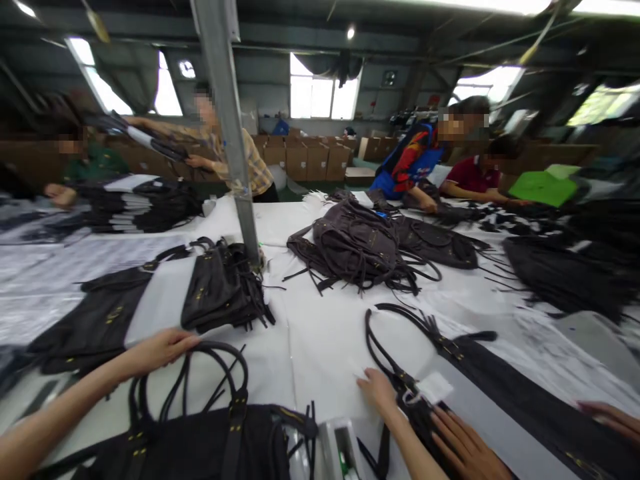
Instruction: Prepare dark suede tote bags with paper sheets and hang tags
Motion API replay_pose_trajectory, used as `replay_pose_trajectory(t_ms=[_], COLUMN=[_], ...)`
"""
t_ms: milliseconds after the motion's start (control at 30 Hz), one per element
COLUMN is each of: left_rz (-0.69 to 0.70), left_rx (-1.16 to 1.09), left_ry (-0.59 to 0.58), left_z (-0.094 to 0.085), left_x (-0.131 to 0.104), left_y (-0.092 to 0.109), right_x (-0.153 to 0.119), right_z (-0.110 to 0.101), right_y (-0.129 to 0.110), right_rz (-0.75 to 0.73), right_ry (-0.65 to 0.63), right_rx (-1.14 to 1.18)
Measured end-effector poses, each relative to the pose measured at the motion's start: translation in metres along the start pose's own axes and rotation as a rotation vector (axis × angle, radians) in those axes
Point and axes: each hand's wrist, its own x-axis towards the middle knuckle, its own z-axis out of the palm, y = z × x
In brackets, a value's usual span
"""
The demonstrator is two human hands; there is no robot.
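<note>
At the lower left, a black handbag (pixel 200 443) has its looped handles raised. My left hand (pixel 163 350) has its fingers closed at the top of one handle. My right hand (pixel 380 395) is over the white table, just left of a second black bag (pixel 530 387) with a pale sheet across it. Its fingers are slightly apart, and I see nothing held in them. A small white tag (pixel 435 387) lies by that bag's handles. Another person's hand (pixel 467 447) rests on the same bag, right of my right hand.
Stacked black bags (pixel 215 287) with pale wrapping lie at left. A pile of dark bags (pixel 355 240) occupies the middle of the white table (pixel 320 333). A metal post (pixel 227 120) rises left of centre. A small open box (pixel 343 447) stands near me. Several people work across the table.
</note>
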Motion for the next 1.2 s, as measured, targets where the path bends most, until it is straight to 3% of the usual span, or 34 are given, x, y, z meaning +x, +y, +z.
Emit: replay_pose_trajectory(t_ms=[67, 133, 200, 267, 367, 433, 533, 667, 733, 800, 933, 1033, 1200], left_rz=[0.006, -0.009, -0.017, -0.002, 0.054, 0.094, 0.128, 0.094, 0.044, 0.015, 0.043, 0.044, 0.045], left_rx=[-0.004, -0.017, -0.031, -0.045, -0.069, -0.078, -0.074, -0.058, -0.068, -0.096, -0.158, -0.199, -0.289], left_ry=[-0.016, 0.009, 0.037, 0.047, 0.035, 0.021, 0.035, 0.206, 0.282, 0.268, 0.173, 0.180, 0.156], left_z=[-0.007, -0.012, -0.014, -0.013, -0.008, -0.005, -0.003, -0.001, 0.001, 0.004, 0.008, 0.005, 0.000], left_x=[-0.003, -0.005, -0.006, -0.005, -0.004, -0.004, -0.009, -0.014, -0.012, -0.007, 0.009, 0.019, 0.023], left_y=[0.008, 0.013, 0.015, 0.017, 0.021, 0.024, 0.026, 0.018, 0.013, 0.008, 0.001, -0.003, -0.010], right_x=[0.006, 0.006, -0.011, -0.044, -0.102, -0.128, -0.136, -0.113, -0.104, -0.103, -0.112, -0.116, -0.116], right_z=[-0.012, -0.027, -0.039, -0.040, -0.011, 0.021, 0.061, 0.075, 0.073, 0.072, 0.080, 0.087, 0.076], right_y=[-0.010, -0.034, -0.074, -0.124, -0.207, -0.258, -0.326, -0.391, -0.407, -0.411, -0.393, -0.376, -0.361], right_rz=[-0.035, -0.078, -0.135, -0.212, -0.191, -0.084, 0.060, 0.100, 0.105, 0.098, 0.097, 0.104, -0.263], right_ry=[0.004, 0.027, 0.008, -0.137, -0.549, -0.713, -0.745, -0.620, -0.558, -0.517, -0.488, -0.437, -0.251], right_rx=[0.027, 0.163, 0.464, 0.830, 1.119, 1.287, 1.553, 1.780, 1.841, 1.862, 1.808, 1.714, 1.534])
